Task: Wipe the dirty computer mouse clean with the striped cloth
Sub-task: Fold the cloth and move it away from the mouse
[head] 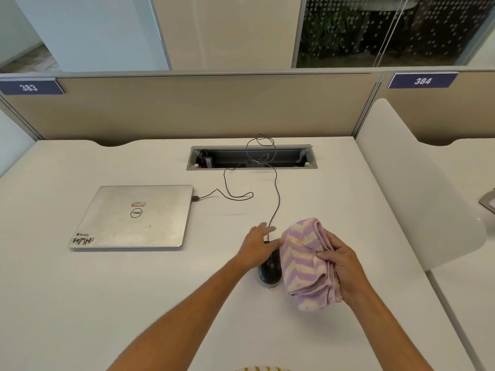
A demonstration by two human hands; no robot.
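A black wired computer mouse (270, 271) lies on the white desk (134, 303), with a few crumbs just in front of it. My left hand (258, 246) rests over the mouse's front half, fingers spread, hiding its buttons. Whether it grips the mouse I cannot tell. My right hand (341, 269) holds a bunched cloth (305, 263) with purple and cream zigzag stripes, just right of the mouse and touching or overlapping its right side.
A closed silver laptop (134, 216) lies to the left, the mouse cable (277, 194) looping back to it past an open cable tray (251, 158). A beige partition (187, 108) closes the back; a white divider (417, 188) stands on the right.
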